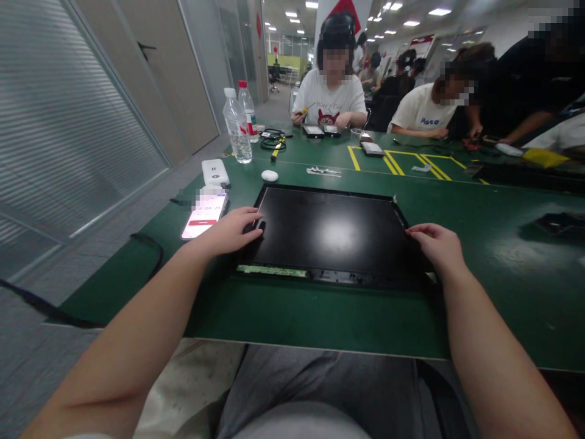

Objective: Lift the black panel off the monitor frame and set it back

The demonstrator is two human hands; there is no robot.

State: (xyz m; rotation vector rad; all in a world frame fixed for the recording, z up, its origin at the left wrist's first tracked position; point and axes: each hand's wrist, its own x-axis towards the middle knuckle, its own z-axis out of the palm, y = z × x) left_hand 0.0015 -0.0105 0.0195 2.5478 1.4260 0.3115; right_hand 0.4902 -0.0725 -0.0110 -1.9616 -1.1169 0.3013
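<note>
A black display panel [301, 228] lies face up on the green table, its dark screen reflecting a bright spot. Along its near edge runs a narrow green circuit board [272, 271]. My left hand [233, 230] rests at the panel's left edge, fingers stretched out and thumb apart from them. At the opposite side, my right hand [439, 247] has its thumb and index finger pinched on the panel's right edge; its other fingers are curled and partly hidden. A small pale tab [395, 199] sticks up at the far right corner.
Left of the panel lie a lit phone [205, 213], a white power bank [215, 173] and a white earbud case [269, 175]. Two bottles [237, 128] and a coiled black cable [273, 140] stand farther back. A person [331, 91] sits opposite; others work at right.
</note>
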